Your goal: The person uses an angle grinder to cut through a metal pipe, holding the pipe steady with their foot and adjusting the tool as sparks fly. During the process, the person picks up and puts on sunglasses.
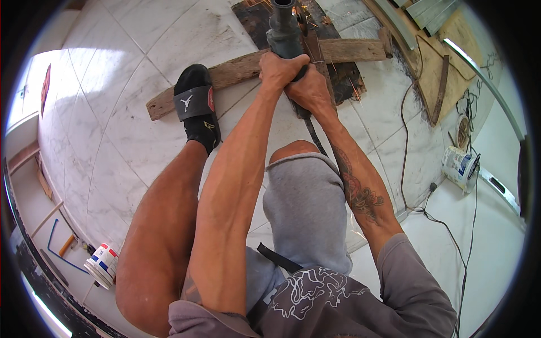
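Both of my hands are wrapped round a dark grey-green angle grinder (284, 38) near the top of the view. My left hand (280, 69) grips its body, and just behind it my right hand (309, 90) closes on the rear end, where a black cord runs back toward my knee. Part of a disc (302, 23) shows beside the tool's front. Orange sparks fly around it. A rusty brown metal bar (315, 53) lies beside the grinder, across a weathered wooden plank (239, 69). The exact contact between disc and metal is hidden.
A dark, worn board (346, 79) lies beneath the plank on white tiles. My left foot, in a black slide sandal (193, 101), is at the plank. Rightward are a plywood sheet (445, 79), metal strips, loose cables (404, 141) and a white bucket (459, 168). Another bucket (102, 265) sits left.
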### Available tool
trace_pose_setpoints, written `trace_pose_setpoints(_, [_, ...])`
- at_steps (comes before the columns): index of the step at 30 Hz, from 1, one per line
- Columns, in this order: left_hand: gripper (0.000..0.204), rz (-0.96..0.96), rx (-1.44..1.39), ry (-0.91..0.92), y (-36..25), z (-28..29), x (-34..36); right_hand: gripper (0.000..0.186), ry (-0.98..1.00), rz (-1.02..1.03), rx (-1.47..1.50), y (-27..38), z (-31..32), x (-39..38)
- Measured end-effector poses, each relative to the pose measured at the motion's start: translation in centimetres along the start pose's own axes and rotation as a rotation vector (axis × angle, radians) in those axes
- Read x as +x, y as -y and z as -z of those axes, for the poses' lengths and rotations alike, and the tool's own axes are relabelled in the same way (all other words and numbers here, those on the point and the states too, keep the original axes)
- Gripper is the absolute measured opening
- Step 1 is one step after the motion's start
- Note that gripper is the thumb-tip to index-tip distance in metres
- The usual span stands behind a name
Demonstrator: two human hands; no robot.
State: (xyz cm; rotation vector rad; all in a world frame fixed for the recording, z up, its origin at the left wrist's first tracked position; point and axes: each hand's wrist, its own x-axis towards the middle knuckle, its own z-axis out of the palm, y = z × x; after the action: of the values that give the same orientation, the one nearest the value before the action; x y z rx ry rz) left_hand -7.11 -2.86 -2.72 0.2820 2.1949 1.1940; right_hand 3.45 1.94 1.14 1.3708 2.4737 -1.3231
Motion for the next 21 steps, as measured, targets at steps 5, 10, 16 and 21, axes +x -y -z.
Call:
trace_pose_setpoints(5, [0.059, -0.011, 0.004, -0.018, -0.5, 0.1, -0.4, 0.070, -0.006, -0.002, 0.013, 0.0, 0.1, -0.1])
trace_pose_setpoints(10, [0.059, -0.016, -0.002, 0.004, -0.6, 0.1, -0.5, 0.074, 0.026, -0.041, -0.026, 0.2, 0.4, 0.0])
trace_pose_setpoints(16, [0.060, 0.025, 0.015, 0.010, -0.3, 0.4, 0.1, 0.075, 0.020, -0.013, 0.003, 0.7, 0.2, -0.2])
trace_pose_setpoints(21, [0.064, 0.026, 0.045, -0.015, -1.1, 0.2, -0.8, 0.072, 0.006, -0.015, 0.010, 0.3, 0.4, -0.3])
